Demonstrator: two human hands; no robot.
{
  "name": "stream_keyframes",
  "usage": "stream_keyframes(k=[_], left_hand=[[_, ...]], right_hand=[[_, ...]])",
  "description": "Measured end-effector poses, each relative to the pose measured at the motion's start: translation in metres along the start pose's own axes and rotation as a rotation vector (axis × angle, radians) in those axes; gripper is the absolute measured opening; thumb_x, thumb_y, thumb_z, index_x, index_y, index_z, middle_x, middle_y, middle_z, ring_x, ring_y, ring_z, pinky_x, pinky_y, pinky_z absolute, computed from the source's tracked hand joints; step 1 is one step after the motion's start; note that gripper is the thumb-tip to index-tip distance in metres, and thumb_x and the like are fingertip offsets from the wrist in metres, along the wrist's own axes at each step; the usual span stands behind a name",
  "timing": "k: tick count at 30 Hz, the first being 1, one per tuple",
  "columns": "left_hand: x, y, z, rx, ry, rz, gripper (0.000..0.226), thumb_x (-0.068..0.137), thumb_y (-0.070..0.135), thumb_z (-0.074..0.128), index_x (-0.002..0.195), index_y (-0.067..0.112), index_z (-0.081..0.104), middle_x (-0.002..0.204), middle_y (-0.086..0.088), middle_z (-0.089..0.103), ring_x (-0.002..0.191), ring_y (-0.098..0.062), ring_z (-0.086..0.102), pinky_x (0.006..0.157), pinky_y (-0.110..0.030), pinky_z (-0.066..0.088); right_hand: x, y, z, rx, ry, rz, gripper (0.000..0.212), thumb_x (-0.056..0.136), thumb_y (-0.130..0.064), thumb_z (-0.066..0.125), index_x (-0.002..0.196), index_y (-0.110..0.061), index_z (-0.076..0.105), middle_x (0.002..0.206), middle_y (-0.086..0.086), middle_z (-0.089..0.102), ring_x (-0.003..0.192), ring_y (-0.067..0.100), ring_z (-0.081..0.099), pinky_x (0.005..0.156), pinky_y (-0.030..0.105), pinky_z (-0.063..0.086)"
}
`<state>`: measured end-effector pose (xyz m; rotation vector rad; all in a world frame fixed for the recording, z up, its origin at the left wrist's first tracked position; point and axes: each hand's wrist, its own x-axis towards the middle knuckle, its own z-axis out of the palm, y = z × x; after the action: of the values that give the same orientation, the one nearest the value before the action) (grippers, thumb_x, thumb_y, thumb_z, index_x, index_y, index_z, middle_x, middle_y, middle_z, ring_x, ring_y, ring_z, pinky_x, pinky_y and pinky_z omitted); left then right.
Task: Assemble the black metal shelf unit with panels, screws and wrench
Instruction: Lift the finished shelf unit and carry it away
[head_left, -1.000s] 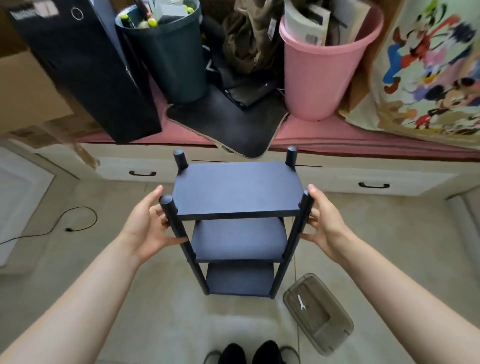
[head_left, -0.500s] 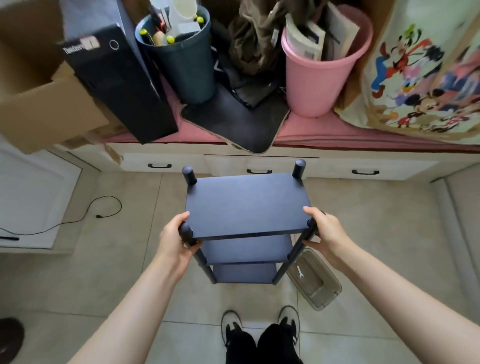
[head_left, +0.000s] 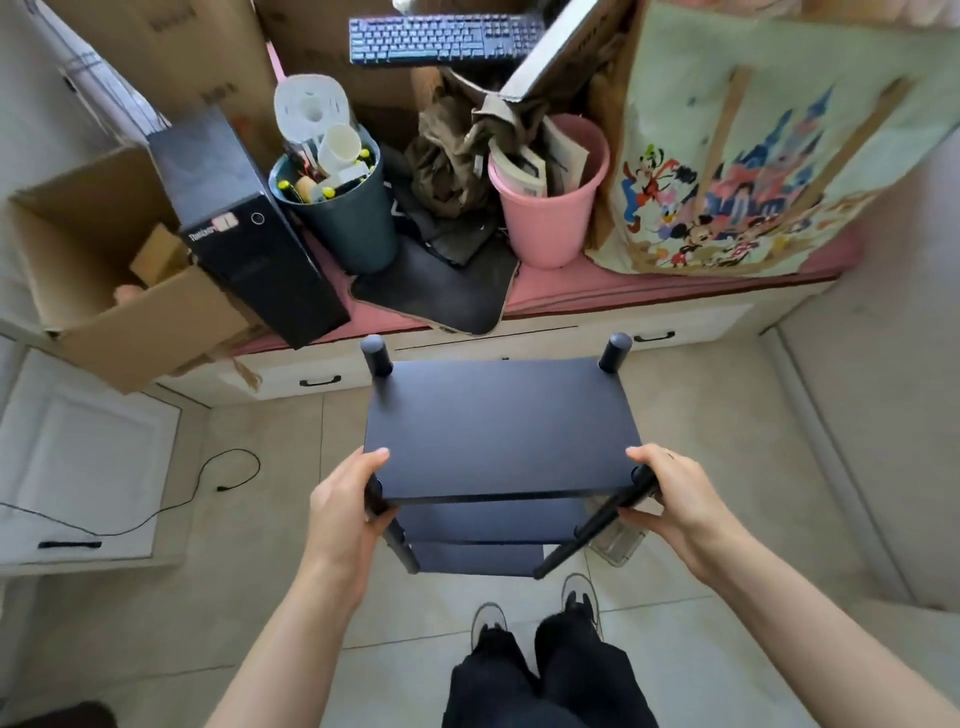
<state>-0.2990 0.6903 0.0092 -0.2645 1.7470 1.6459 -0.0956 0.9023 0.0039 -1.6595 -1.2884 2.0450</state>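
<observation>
The black shelf unit (head_left: 498, 426) stands upright in front of me, three panels on four round posts, seen from above. My left hand (head_left: 345, 499) grips the near left post just under the top panel, thumb on the panel's edge. My right hand (head_left: 670, 496) grips the near right post at the same height. A clear plastic box (head_left: 618, 543) lies on the floor behind the right post, mostly hidden; the wrench is not visible now.
My feet (head_left: 535, 618) are right below the shelf on the tiled floor. Beyond it runs a low drawer bench (head_left: 545, 338) loaded with a black computer case (head_left: 244, 228), a dark bin (head_left: 337, 208), a pink bucket (head_left: 550, 213) and cardboard boxes (head_left: 104, 270). A black cable (head_left: 208, 488) lies left.
My view has risen as I stand up, and the shelf now sits nearer my feet. Both hands have closed round the near posts at the top panel. The plastic box is now mostly hidden.
</observation>
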Motion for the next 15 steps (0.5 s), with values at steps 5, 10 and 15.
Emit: stream_keyframes(k=[5, 10, 15], left_hand=[[-0.038, 0.013, 0.014, 0.068, -0.078, 0.021, 0.016, 0.092, 0.016, 0.062, 0.079, 0.018, 0.071, 0.084, 0.001, 0.066, 0.087, -0.017, 0.059, 0.090, -0.043, 0.054], [-0.063, 0.012, 0.049, 0.161, -0.209, 0.037, 0.017, 0.090, 0.016, 0.061, 0.075, 0.015, 0.066, 0.077, -0.001, 0.055, 0.079, -0.018, 0.050, 0.087, -0.043, 0.055], [-0.085, 0.000, 0.106, 0.220, -0.286, 0.047, 0.012, 0.091, 0.015, 0.060, 0.080, 0.010, 0.060, 0.082, -0.006, 0.050, 0.080, -0.019, 0.046, 0.082, -0.041, 0.055]], right_hand=[[-0.059, 0.007, -0.028, 0.125, 0.080, -0.036, 0.024, 0.096, -0.015, 0.051, 0.073, -0.016, 0.055, 0.053, -0.013, 0.057, 0.047, -0.004, 0.054, 0.075, 0.041, 0.052], [-0.089, 0.012, -0.067, 0.251, 0.214, -0.049, 0.025, 0.095, -0.015, 0.051, 0.070, -0.019, 0.053, 0.051, -0.014, 0.053, 0.045, -0.004, 0.050, 0.078, 0.043, 0.050], [-0.107, 0.014, -0.125, 0.322, 0.325, -0.055, 0.031, 0.094, -0.015, 0.052, 0.064, -0.018, 0.048, 0.051, -0.011, 0.048, 0.045, -0.002, 0.049, 0.064, 0.035, 0.049]])
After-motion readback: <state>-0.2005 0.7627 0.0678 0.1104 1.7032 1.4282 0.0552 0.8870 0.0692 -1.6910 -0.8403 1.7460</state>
